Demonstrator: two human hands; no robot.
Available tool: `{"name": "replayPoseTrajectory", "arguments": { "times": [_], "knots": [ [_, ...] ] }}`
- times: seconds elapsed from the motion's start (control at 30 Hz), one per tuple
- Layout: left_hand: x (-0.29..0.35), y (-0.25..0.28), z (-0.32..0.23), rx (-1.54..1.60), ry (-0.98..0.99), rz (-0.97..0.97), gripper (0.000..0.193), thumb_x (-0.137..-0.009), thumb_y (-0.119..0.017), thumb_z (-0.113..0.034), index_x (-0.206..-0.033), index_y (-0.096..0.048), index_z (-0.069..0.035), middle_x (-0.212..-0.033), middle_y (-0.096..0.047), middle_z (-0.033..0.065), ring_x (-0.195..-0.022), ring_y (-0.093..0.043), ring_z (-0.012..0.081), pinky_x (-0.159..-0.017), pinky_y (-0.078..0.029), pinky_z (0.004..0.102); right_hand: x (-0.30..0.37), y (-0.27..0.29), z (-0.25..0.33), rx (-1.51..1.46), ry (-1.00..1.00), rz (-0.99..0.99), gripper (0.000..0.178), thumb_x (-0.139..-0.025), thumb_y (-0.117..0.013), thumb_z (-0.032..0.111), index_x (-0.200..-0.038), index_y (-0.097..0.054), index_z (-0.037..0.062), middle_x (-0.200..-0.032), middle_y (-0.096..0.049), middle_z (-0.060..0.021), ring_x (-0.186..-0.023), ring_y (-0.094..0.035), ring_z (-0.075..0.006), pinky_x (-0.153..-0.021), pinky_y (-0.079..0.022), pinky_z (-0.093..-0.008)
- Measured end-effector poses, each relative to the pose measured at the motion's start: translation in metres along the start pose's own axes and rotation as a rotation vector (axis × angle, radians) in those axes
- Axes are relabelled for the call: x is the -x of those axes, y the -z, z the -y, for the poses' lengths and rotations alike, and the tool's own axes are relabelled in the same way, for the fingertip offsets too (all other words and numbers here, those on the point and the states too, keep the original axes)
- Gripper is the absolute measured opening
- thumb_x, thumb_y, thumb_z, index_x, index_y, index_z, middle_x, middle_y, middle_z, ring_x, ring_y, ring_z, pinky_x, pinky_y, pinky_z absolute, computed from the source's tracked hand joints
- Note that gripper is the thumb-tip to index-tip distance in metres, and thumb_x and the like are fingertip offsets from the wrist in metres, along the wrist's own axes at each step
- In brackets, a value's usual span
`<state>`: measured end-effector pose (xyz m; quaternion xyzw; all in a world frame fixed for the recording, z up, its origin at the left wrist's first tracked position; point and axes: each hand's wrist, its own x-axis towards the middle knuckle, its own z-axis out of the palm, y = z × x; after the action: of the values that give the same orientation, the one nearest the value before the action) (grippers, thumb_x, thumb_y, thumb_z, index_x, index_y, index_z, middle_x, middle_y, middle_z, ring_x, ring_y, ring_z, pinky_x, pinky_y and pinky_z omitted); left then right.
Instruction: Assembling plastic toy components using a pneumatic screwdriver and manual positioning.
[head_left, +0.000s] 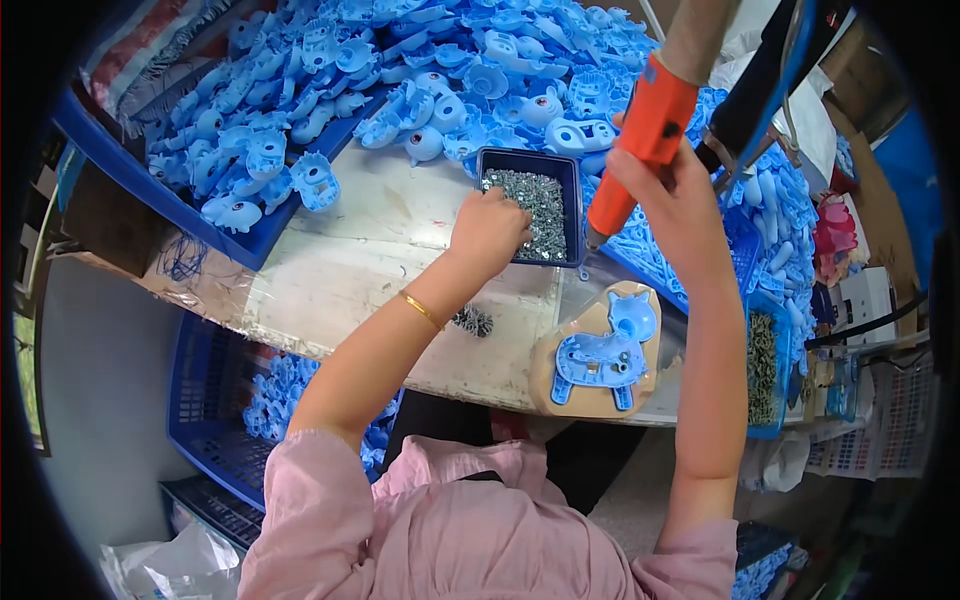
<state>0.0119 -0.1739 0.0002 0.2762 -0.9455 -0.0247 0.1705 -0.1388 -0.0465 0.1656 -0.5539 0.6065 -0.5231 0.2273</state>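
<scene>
My left hand (488, 232) reaches into a small dark blue bin (573, 205) of tiny metal parts (543, 210). Its fingers are curled and pressed together, and what they pinch is hidden. My right hand (683, 205) is wrapped round an orange power screwdriver (655, 115), held tip down just beyond the bin's right side. Below that tip, a light blue plastic animal-shaped half shell (598, 360) lies hollow side up in a tan fixture (587, 318) at the table's near edge. A small metal piece shows inside the shell.
Blue plastic parts (480, 45) are heaped across the back. A blue crate (90, 125) stands at the left, another basket (200, 400) below the table. Loose screws (473, 320) lie near my left forearm. A light blue tray of screws (762, 365) sits right.
</scene>
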Motion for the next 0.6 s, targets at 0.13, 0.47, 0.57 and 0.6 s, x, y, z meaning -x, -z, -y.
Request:
{"name": "replayPoseTrajectory", "arguments": {
  "times": [0.13, 0.47, 0.57, 0.6],
  "knots": [
    [0.003, -0.001, -0.004, -0.056, -0.074, -0.09, 0.016, -0.086, -0.069, -0.029, -0.083, -0.069, -0.014, -0.082, -0.069, 0.0022, -0.085, -0.064, 0.0249, -0.072, -0.051, 0.0403, 0.012, 0.009, -0.004, -0.071, -0.011, 0.106, 0.053, -0.098, -0.068, 0.024, -0.139, -0.047, -0.0014, -0.127, -0.061, -0.0146, -0.114, -0.064, -0.0204, -0.102, -0.049, -0.0378],
    [0.012, 0.011, -0.005, -0.001, -0.041, -0.106, 0.022, -0.092, -0.064, -0.034, -0.082, -0.066, -0.015, -0.08, -0.069, 0.0036, -0.083, -0.069, 0.0237, -0.061, -0.053, 0.0395, 0.025, 0.008, -0.003, -0.217, 0.009, 0.185, 0.044, -0.101, -0.061, 0.028, -0.132, -0.049, -0.0007, -0.095, -0.069, -0.0109, -0.098, -0.068, -0.0196, -0.089, -0.053, -0.034],
    [0.019, 0.015, -0.017, 0.041, -0.067, -0.126, 0.016, -0.091, -0.066, -0.031, -0.088, -0.069, -0.016, -0.083, -0.069, 0.0034, -0.084, -0.068, 0.0232, -0.062, -0.054, 0.039, 0.034, -0.001, -0.002, -0.309, 0.031, 0.116, 0.039, -0.098, -0.061, 0.022, -0.128, -0.05, -0.0007, -0.092, -0.067, -0.0093, -0.088, -0.067, -0.0165, -0.082, -0.053, -0.0318],
    [0.024, 0.02, -0.025, 0.125, -0.119, -0.18, 0.014, -0.091, -0.067, -0.03, -0.089, -0.069, -0.016, -0.085, -0.069, 0.0007, -0.085, -0.068, 0.0217, -0.063, -0.054, 0.0372, 0.037, -0.003, -0.002, -0.307, 0.022, 0.108, 0.039, -0.098, -0.061, 0.022, -0.128, -0.05, -0.0007, -0.092, -0.067, -0.0093, -0.088, -0.067, -0.0165, -0.082, -0.053, -0.0318]
  ]
}}
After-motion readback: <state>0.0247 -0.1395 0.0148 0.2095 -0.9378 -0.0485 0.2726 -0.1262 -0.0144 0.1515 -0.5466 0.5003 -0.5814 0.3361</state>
